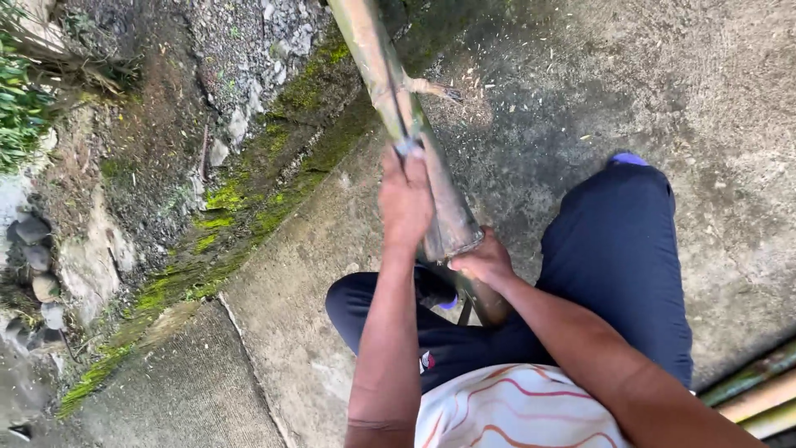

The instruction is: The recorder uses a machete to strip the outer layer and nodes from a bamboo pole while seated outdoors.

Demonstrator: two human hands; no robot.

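Note:
A thick green-brown bamboo pole (pixel 390 75) slants from the top of the view down to my lap. My left hand (pixel 405 202) is closed in a fist on top of the pole, gripping what looks like the handle of a dark narrow blade (pixel 400 116) that lies along the bamboo. My right hand (pixel 484 260) grips the pole's lower cut end (pixel 452 228) from the right side. I am squatting, with my dark blue trouser legs (pixel 618 257) on either side of the pole's end.
Rough concrete ground (pixel 663 83) with bamboo shavings lies ahead. A mossy gutter edge (pixel 240 207) with soil and stones runs along the left. More bamboo poles (pixel 759 390) lie at the bottom right. A purple shoe tip (pixel 627 158) shows by my right knee.

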